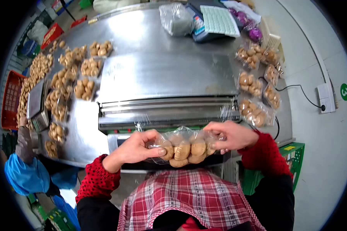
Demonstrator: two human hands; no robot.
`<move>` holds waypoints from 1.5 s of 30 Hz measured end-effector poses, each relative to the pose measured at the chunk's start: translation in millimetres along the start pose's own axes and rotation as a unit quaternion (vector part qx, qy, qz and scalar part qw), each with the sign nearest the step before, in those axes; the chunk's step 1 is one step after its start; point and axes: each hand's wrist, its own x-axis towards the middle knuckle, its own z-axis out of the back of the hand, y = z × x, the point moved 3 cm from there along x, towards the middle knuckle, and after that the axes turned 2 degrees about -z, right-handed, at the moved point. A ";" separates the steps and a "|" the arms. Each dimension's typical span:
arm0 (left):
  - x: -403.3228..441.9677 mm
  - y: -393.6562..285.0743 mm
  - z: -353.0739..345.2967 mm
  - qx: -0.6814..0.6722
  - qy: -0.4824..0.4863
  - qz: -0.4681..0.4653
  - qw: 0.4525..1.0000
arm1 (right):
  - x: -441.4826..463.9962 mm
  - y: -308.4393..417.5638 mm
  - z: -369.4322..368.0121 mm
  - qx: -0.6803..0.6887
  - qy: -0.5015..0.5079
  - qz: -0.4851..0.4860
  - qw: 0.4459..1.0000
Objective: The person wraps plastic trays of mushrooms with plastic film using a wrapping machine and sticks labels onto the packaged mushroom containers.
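Note:
My left hand and my right hand grip the two ends of a pack of brown mushrooms, thumbs on the near side. Clear film lies over the mushrooms and bunches up along the far edge of the pack. The pack is held in front of the film wrapping machine, just short of its roller. What my fingers do beneath the pack is hidden.
Wrapped mushroom packs sit at the right. Several mushroom trays stand at the left, near a scale and loose mushrooms. Behind are a label machine and a plastic bag. A co-worker's blue sleeve is at left.

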 end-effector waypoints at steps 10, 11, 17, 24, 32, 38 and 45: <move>-70.9 74.3 -10.8 -0.082 -0.404 -0.048 0.910 | -35.6 -121.2 -51.2 0.278 -0.353 0.024 0.893; -68.1 85.1 -21.4 -0.032 -0.388 -0.113 0.914 | -29.9 -122.4 -60.7 0.279 -0.352 0.024 0.893; -72.6 71.7 -43.7 -0.328 -0.484 -0.086 0.807 | -21.4 -104.1 -68.5 0.280 -0.490 0.044 0.824; -132.0 225.0 -130.4 -0.190 -0.193 0.269 0.924 | -64.0 -212.2 -170.2 0.363 -0.309 -0.260 0.840; -46.6 87.1 -124.8 -0.029 -0.125 -0.207 0.970 | -8.3 -180.0 -208.5 0.487 -0.280 -0.098 0.822; -63.2 28.4 -101.9 -0.163 0.020 -0.282 0.945 | 30.1 -142.4 -238.0 0.655 -0.153 0.078 0.736; -85.9 58.9 -66.9 -0.122 -0.281 -0.117 0.945 | -7.8 -68.9 -161.7 0.228 -0.344 0.138 0.901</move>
